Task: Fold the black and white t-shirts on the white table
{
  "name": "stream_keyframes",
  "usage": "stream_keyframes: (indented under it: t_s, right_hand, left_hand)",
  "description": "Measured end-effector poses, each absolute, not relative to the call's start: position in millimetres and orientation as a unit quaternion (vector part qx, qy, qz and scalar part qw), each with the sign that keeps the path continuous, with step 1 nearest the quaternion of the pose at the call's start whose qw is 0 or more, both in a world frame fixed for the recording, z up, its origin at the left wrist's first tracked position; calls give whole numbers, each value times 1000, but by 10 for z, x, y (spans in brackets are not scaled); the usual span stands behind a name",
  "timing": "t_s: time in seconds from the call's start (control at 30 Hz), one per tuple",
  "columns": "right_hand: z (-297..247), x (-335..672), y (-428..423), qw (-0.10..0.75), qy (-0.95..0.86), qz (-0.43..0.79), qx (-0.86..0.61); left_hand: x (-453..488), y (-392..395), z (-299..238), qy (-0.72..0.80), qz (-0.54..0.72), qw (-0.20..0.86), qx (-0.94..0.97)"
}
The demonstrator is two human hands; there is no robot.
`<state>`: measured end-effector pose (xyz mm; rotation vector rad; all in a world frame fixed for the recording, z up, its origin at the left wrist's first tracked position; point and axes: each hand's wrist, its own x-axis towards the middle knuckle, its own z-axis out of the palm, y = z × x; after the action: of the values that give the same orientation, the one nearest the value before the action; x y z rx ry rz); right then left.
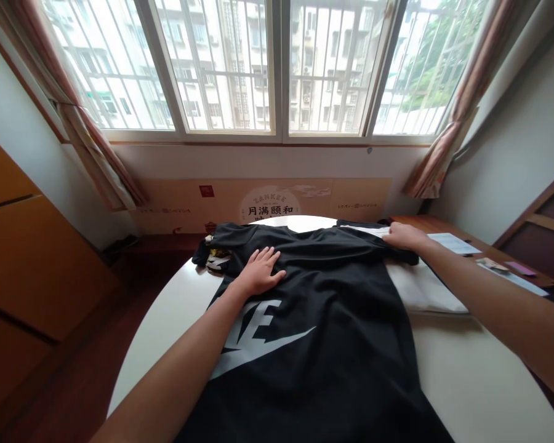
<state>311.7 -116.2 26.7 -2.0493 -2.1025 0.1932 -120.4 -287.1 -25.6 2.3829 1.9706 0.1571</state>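
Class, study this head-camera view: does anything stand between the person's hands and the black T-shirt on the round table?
Nothing visible does: the left hand and the right hand both rest directly on the black T-shirt, with no object between either hand and the cloth.

The round white desk carried a black T-shirt spread flat, its large pale logo facing up, with a folded white cloth just beside its right edge and a small patterned bundle at its left sleeve. Beyond, to the right, a wooden desk held 1 white paper sheet and a pink slip.
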Motion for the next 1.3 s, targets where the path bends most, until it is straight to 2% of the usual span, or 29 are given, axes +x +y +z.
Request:
stream_keyframes:
  t_s: [0.1, 0.3, 0.43, 0.53, 0.63, 0.73, 0.87, 1.17, 1.3]
  right_hand:
    - [259, 2786, -1043, 116, -729, 34, -674]
    - [110, 2155, -850, 94, -757, 65, -643]
    - [203, 1964, -744, 102, -757, 61, -642]
    - [359, 1927, -665, 139, -733, 27, -666]
    - [414, 1929, -628, 151, -698, -1, -700]
    - [310, 1886, -646, 110, -683, 6, -722]
    - [127, 1717, -683, 70, -676, -8, -734]
    - [182, 1622, -847, 111, -660, -72, -740]
    - [272, 1508, -1083, 111, -714, -88, -686]
  left_hand:
    - [-1206, -2885, -237, 609, 69, 22, 790]
    - [-1241, -2902, -207, 561, 95, 70, 820]
    - [-1233, -2914, -239, 556, 115, 61, 821]
    - [-1206, -2904, -237, 596, 172, -30, 784]
    - [-1220, -2867, -235, 731, 233, -150, 623]
    - [-1292, -2819, -282, 835, 187, -125, 502]
    - [-1360, -2783, -361, 859, 142, -96, 483]
    - [-1238, -2861, -232, 853, 124, -125, 491]
    - [-1268, -2870, -197, 842, 125, -138, 507]
